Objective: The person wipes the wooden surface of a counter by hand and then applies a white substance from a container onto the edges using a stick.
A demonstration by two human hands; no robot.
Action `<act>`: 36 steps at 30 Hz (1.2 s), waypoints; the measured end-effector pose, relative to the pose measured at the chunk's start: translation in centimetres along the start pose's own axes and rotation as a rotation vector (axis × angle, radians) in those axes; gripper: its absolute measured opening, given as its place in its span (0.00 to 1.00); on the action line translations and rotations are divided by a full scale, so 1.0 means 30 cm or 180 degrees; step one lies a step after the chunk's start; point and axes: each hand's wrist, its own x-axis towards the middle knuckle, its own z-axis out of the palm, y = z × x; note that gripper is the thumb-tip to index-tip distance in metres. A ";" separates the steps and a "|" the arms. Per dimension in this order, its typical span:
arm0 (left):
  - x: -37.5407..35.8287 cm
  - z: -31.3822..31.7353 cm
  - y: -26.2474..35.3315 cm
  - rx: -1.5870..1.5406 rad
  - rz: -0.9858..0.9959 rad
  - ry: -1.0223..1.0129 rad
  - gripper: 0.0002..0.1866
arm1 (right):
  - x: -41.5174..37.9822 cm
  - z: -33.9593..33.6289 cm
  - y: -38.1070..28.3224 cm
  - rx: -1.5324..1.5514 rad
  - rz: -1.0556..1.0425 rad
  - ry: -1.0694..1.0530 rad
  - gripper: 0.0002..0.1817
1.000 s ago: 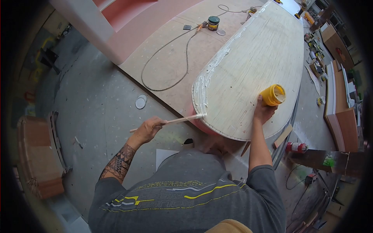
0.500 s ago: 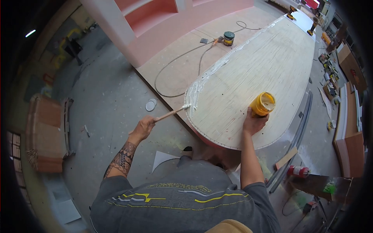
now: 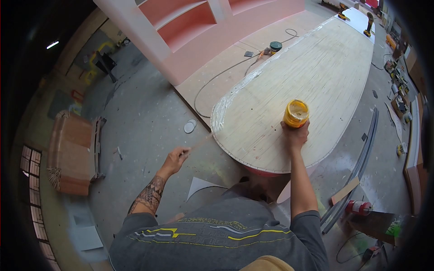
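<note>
My left hand [image 3: 174, 161], on a tattooed forearm, is closed around the thin wooden handle of a brush [image 3: 201, 142]. Motion smears the brush, and its tip is near the rounded left edge of a long pale wood panel [image 3: 271, 122]. A thick band of white paste [image 3: 220, 113] runs along that edge. Over the panel my right hand [image 3: 296, 134] grips a yellow jar [image 3: 296, 118], its open mouth tilted toward me with whitish paste inside.
A pink shelf unit [image 3: 190, 58] stands behind the panel. A hose [image 3: 205, 88] and a green-lidded can [image 3: 275, 46] lie beyond. Two power drills [image 3: 369, 26] stand at the far end. Grey strips [image 3: 361, 156], a red can [image 3: 359, 207] and a cardboard-coloured piece [image 3: 72, 151] are on the floor.
The brush has swung slightly down along the panel's edge, and my left hand has moved a little right and lower. The jar has shifted left. The whole view has turned somewhat.
</note>
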 end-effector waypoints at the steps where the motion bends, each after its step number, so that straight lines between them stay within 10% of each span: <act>1: 0.025 0.002 0.008 -0.0010 -0.0029 0.0009 0.16 | 0.021 -0.004 0.014 -0.0011 -0.0011 -0.0027 0.60; 13: 0.038 0.028 -0.045 -0.0143 0.0165 -0.0062 0.17 | 0.293 -0.066 0.142 0.0311 -0.0911 0.0570 0.51; 36: 0.386 -0.040 0.044 -0.0456 0.0307 -0.0502 0.18 | 0.306 -0.053 0.150 0.0103 -0.0522 0.0844 0.56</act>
